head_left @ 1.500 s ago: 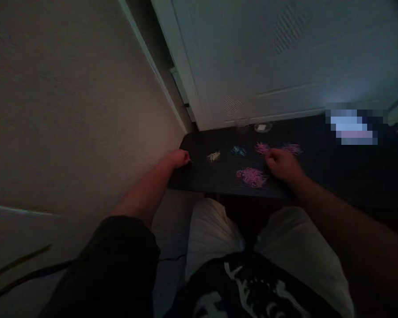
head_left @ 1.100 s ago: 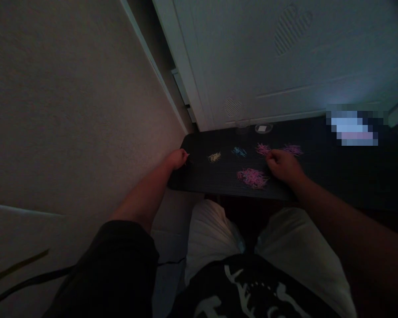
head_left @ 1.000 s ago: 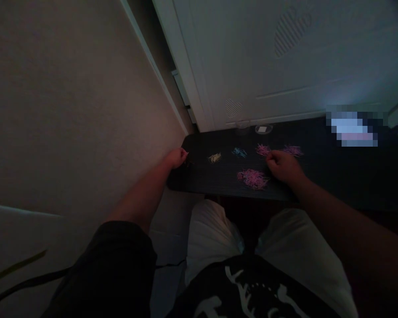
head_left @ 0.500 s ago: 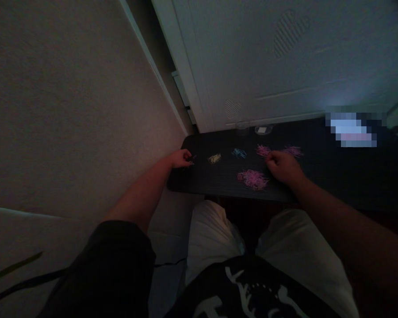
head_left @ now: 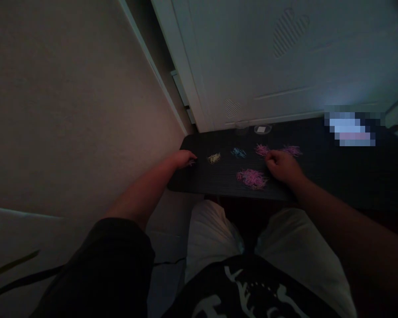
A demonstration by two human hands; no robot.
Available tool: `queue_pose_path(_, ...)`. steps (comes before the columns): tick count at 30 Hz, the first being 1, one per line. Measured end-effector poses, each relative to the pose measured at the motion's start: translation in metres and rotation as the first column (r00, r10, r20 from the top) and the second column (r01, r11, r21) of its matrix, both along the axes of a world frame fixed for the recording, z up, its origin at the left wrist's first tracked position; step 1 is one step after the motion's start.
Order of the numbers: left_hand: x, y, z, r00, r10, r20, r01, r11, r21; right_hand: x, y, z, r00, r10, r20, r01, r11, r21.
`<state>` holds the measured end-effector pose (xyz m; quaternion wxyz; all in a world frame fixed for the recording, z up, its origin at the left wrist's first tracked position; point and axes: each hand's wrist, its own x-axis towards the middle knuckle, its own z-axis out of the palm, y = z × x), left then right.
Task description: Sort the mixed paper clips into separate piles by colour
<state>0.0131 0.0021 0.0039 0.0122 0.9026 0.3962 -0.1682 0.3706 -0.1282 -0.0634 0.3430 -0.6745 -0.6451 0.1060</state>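
My left hand [head_left: 185, 158] rests at the left end of the dark table, its fingers bent down and drawn together over a few small pinkish strands [head_left: 191, 163]. In the dim light I cannot make out what is between its fingertips. My right hand [head_left: 283, 165] is closed with its side on the table, and whatever it may hold is hidden. Its fingers are next to a small pink pile of thin strands [head_left: 261, 149]. Behind it lies a purple pile [head_left: 292, 150]. The largest, a mixed pink pile [head_left: 252, 178], sits nearer my body. Leftward are a blue pile [head_left: 238, 152] and a pale yellow pile [head_left: 214, 157].
Along the back of the dark table [head_left: 212, 181] stand a clear container [head_left: 242, 128] and a clear round lid [head_left: 262, 129] with a white label. A blurred-out bright object [head_left: 350, 129] is at the back right. A white panel [head_left: 252, 53] rises behind, a wall [head_left: 86, 88] at left.
My left hand has turned over a little and moved slightly right; its fingers, apart before, have come together over the strands. My right hand stays where it was.
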Motion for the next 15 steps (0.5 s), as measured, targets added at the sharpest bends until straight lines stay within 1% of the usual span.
queue_pose_path(3,-0.005,0.005,-0.002,0.986,0.135,0.099,-0.129,0.989,-0.065,0.000,0.000,0.000,1.000,0.006,0.005,-0.006,1.000,0.003)
queue_pose_path(6,-0.014,0.010,-0.003,0.915,0.317,0.251,-0.291,0.947,-0.136,0.000,0.000,0.000,1.000,0.017,0.003,-0.017,1.000,0.002)
queue_pose_path(8,-0.021,0.015,-0.002,0.871,0.405,0.279,-0.389,0.914,-0.113,0.000,-0.001,0.001,1.000,0.019,0.000,-0.019,1.000,0.008)
queue_pose_path(11,-0.029,0.021,0.000,0.859,0.454,0.237,-0.451,0.890,-0.073,0.000,-0.001,0.001,1.000,0.001,0.001,-0.001,1.000,0.001)
queue_pose_path(15,-0.030,0.020,-0.002,0.882,0.443,0.161,-0.440,0.896,-0.057,0.000,-0.001,0.001,1.000,0.005,0.014,-0.005,1.000,-0.012)
